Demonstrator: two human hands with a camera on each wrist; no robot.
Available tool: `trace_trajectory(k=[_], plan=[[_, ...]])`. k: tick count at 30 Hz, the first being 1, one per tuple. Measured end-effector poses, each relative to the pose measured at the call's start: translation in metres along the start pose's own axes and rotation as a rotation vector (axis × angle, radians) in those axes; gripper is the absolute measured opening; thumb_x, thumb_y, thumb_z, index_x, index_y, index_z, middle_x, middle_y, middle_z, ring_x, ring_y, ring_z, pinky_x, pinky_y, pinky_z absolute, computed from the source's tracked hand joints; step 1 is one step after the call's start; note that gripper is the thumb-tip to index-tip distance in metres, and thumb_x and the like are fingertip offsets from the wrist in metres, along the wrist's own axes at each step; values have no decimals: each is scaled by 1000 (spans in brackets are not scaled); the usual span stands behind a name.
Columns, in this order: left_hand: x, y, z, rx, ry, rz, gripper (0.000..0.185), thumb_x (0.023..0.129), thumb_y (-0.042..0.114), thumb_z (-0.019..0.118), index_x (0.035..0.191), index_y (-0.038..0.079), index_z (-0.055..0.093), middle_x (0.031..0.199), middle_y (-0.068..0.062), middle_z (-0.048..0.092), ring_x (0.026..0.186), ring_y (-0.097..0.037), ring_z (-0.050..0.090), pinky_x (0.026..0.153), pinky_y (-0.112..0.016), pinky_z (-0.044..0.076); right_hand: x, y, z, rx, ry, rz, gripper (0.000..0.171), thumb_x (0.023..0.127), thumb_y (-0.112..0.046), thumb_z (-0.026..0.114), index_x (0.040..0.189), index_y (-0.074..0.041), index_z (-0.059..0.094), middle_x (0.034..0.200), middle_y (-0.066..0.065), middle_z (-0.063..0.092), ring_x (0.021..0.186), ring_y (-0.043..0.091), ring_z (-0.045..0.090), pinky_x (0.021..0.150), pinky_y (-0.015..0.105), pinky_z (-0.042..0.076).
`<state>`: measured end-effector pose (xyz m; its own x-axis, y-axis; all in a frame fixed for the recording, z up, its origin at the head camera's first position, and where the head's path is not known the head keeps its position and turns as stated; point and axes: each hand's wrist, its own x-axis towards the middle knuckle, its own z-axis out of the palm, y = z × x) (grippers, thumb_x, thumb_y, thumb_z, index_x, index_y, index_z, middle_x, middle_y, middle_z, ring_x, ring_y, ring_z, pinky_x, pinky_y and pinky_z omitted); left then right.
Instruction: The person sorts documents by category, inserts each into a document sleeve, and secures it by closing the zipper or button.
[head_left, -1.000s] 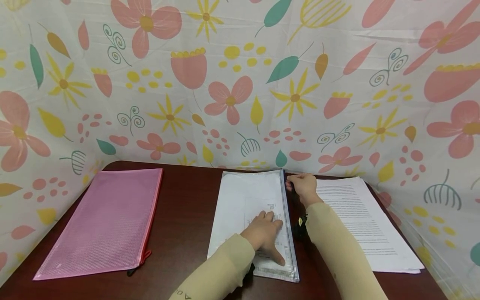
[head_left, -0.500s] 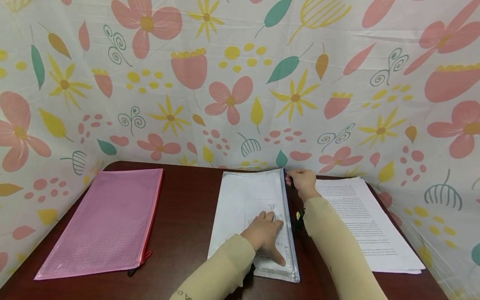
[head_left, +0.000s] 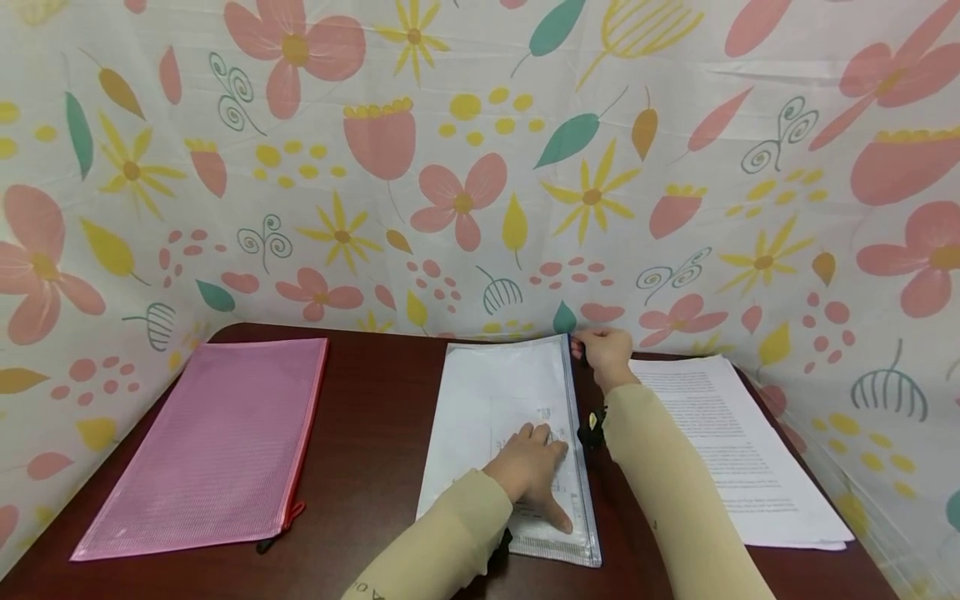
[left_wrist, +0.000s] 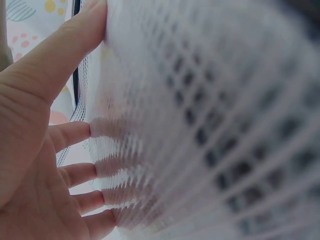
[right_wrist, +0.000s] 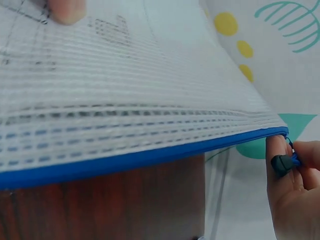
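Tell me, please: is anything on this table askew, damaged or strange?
Nothing stands out. The white mesh pouch lies flat under the left hand, while the right hand pinches its zipper pull at the far corner. The pink pouch and paper stack lie flat and undamaged.

Bright even light; soft shadows; wrist views blurred close-up.
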<state>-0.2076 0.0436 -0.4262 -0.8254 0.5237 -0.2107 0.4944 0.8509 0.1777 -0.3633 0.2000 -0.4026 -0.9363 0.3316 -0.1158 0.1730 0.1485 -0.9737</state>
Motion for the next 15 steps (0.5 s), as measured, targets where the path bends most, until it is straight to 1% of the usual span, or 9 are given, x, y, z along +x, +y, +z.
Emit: trace_trajectory(k=[4,8,11,15], plan=[[-1,1,-1,-7,-3,0,110,48,71,79,142,27,42,139,0,41,125,-19,37,108,-34,35,0,-1,-2,4,-2,1,23,91,-9,59,104,9,61,88,11,64,62,9,63,67,24,57],[0,2,0,3,6,5,110,47,72,79,141,26,43,136,-1,43,121,-18,40,106,-33,37,1,0,-5,-27,-24,-1,22,90,-8,60,103,9,61,87,12,65,63,11,64,68,28,57],[1,1,2,15,12,8,111,47,73,78,141,26,43,135,-1,43,118,-17,40,105,-33,38,1,4,-8,-89,-80,-1,24,90,-9,61,106,9,60,88,11,64,64,12,64,69,31,57],[3,0,4,22,12,5,111,48,74,77,142,27,42,139,-2,41,122,-19,39,106,-33,37,3,18,-14,-206,-193,8,29,92,-10,59,113,9,56,86,8,61,65,10,62,68,31,58]])
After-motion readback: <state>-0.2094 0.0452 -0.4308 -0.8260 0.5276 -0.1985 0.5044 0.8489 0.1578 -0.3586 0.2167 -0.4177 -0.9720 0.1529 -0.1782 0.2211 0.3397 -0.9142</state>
